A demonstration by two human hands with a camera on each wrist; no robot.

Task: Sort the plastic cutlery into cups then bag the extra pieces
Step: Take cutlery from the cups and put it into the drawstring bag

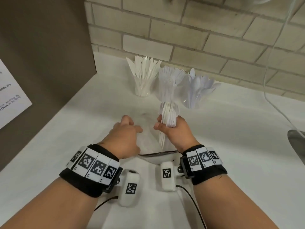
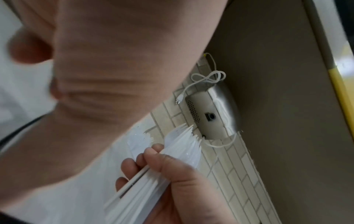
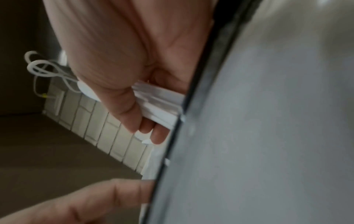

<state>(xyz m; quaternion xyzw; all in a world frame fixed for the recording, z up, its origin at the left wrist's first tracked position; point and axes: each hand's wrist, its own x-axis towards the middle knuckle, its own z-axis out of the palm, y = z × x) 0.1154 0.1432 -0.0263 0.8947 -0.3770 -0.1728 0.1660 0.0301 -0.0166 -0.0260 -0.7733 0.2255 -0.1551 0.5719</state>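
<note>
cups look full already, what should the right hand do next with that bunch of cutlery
Probably lower the bundle in the right hand into the clear bag, whose mouth the left hand seems to hold open just below.

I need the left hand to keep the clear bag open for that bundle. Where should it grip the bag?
Pinch the clear bag at the left side of its dark-edged mouth, coming from the left. The left hand already rests there, and the right hand holds the bundle of white cutlery handle-ends down over the opening, so the right side should stay free.
</note>
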